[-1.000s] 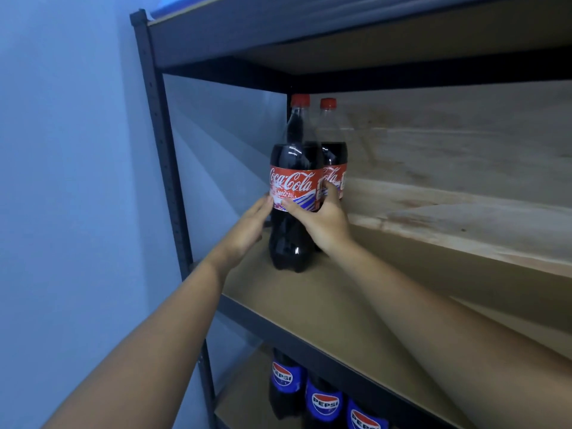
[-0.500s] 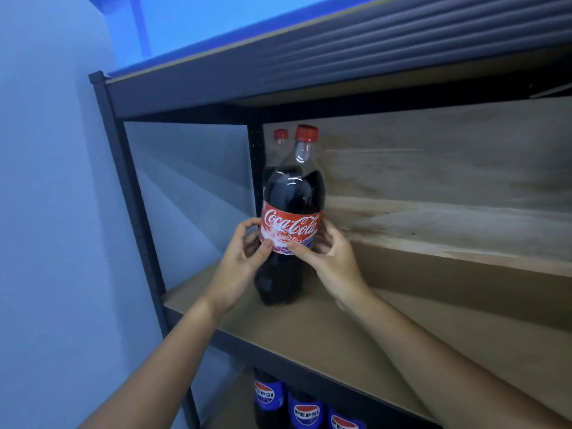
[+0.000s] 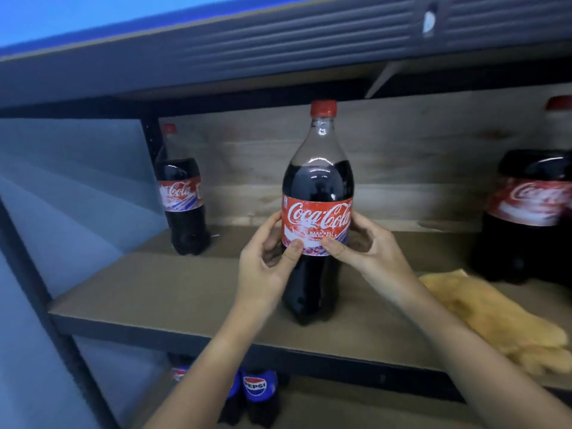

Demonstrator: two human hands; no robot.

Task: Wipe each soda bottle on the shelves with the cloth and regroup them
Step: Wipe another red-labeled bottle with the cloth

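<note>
A large Coca-Cola bottle [image 3: 317,193] with a red cap stands upright near the front of the middle shelf [image 3: 161,301]. My left hand [image 3: 266,264] grips its left side, thumb on the label. My right hand [image 3: 368,246] grips its right side the same way. A second Coca-Cola bottle [image 3: 181,193] stands at the back left corner. A third, blurred Coca-Cola bottle [image 3: 526,218] stands at the right edge. A yellow cloth [image 3: 501,320] lies on the shelf at the right, under my right forearm's far side.
Pepsi bottles [image 3: 257,394] stand on the shelf below. A dark shelf [image 3: 278,41] hangs overhead, close to the held bottle's cap. A black metal upright [image 3: 150,137] frames the back left, with a pale wall beyond.
Both hands have brought the front Coca-Cola bottle away from the back left corner, rightward and toward the shelf's front. The view swung right, revealing the cloth and a third bottle.
</note>
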